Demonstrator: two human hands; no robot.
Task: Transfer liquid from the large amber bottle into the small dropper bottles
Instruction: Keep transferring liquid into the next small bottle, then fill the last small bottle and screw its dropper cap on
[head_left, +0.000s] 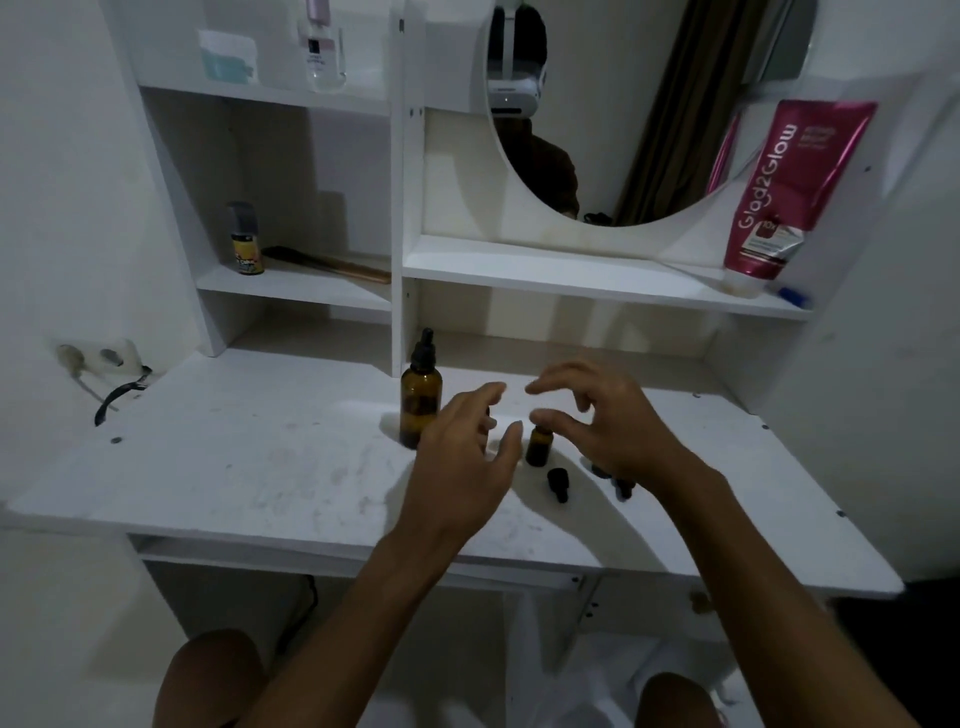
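The large amber bottle (420, 400) stands upright on the white desk (260, 467), its black dropper cap on. Just right of it, my left hand (462, 457) hovers with fingers spread, holding nothing. A small amber dropper bottle (537, 447) stands uncapped between my two hands. A black dropper cap (558, 483) lies on the desk in front of it. My right hand (608, 421) arches over the small bottle with curled, parted fingers and holds nothing. Another dark cap or small bottle (623, 487) peeks out under my right wrist, mostly hidden.
White shelves rise behind the desk with a round mirror (649, 104). A pink tube (784, 192) leans at the right, a small spray can (244, 239) and a comb (327, 265) sit on the left shelf. A wall socket with a black cable (119, 395) is at far left.
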